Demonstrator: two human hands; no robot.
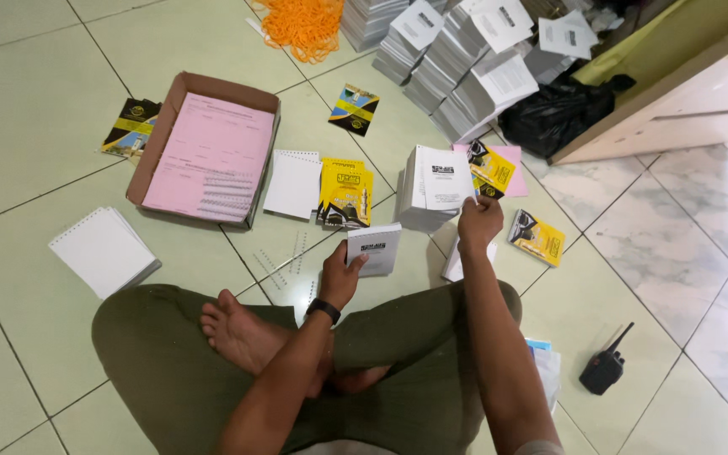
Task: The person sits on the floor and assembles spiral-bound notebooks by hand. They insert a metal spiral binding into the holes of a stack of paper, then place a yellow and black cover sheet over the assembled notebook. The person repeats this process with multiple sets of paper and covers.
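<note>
From the head view, a person sits cross-legged on the tiled floor (pixel 35 126) with booklet parts spread around. The left hand (pixel 343 274) is closed around a small stack of white pages (pixel 374 248), thumb on the near face and fingers behind, holding it up just above the knees. The right hand (pixel 479 221) is pinched shut on the corner of the top sheet of a taller pile of white sheets (pixel 433 187) standing on the floor just ahead. Yellow and black covers (pixel 345 194) lie beside the pile to its left, and another yellow cover (pixel 537 238) lies to its right. A cardboard box (pixel 180 84) with pink sheets (pixel 212 152) sits farther left, near loose white plastic binding combs (pixel 284 257). To do this well, I judge the pinch should take one sheet only, peeled from the corner so the pile stays square, while the left hand keeps its stack's edges flush for a clean join. A walkie-talkie (pixel 604 366) rests well apart, toward the lower right of the floor.
</note>
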